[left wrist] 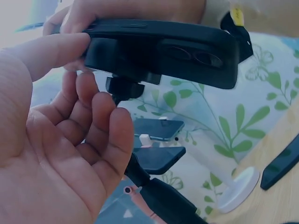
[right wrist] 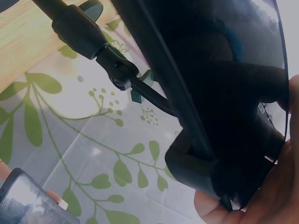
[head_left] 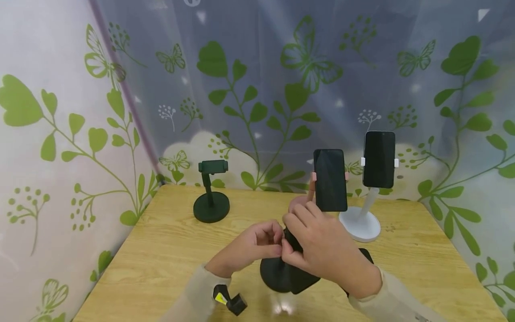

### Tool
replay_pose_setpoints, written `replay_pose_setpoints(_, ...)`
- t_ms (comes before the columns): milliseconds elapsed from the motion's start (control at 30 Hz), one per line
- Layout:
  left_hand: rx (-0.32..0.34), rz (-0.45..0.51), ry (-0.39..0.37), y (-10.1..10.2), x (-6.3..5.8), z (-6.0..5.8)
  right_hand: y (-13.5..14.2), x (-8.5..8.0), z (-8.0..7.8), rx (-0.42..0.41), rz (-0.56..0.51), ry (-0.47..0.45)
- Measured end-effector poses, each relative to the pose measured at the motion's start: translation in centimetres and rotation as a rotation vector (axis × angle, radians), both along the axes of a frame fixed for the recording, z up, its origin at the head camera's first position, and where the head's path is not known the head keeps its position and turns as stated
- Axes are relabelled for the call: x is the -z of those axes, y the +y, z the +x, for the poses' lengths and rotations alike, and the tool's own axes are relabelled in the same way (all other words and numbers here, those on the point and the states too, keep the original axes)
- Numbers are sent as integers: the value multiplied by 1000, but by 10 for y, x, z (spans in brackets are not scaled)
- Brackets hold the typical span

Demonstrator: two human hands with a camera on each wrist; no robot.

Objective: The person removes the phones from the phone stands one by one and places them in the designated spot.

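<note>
A black phone (left wrist: 201, 58) sits in the clamp (right wrist: 191, 170) of a black phone stand, whose round base (head_left: 277, 277) rests on the table's near part. My right hand (head_left: 322, 243) grips the phone and clamp at one end, its fingers wrapped over the edge in the right wrist view. My left hand (head_left: 257, 243) is at the same end. Its thumb (left wrist: 60, 49) touches the clamp, and the other fingers curl below it. The jointed stand arm (left wrist: 166, 198) runs down from the clamp. In the head view my right hand hides much of the clamp.
Behind stand a pink stand holding a phone (head_left: 331, 181) and a white stand (head_left: 360, 223) holding another phone (head_left: 379, 158). A dark green stand (head_left: 211, 206) without a phone is at back left. Another dark phone (head_left: 365, 255) lies partly behind my right hand. Patterned curtains surround the wooden table (head_left: 161, 250).
</note>
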State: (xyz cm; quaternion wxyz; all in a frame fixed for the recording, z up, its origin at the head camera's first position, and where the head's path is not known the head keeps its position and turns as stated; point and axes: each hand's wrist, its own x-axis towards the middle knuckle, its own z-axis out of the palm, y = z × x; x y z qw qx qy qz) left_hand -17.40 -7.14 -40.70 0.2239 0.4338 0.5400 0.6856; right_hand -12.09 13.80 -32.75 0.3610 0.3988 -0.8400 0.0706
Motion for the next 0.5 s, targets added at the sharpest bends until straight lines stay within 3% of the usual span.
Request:
replay_pose_setpoints(267, -78, -57, 159, 3, -4, 6, 3, 2, 0, -13, -17, -8)
replay_pose_setpoints(500, -159, -122, 216, 2, -7, 10, 3, 2, 5, -70, -85, 19)
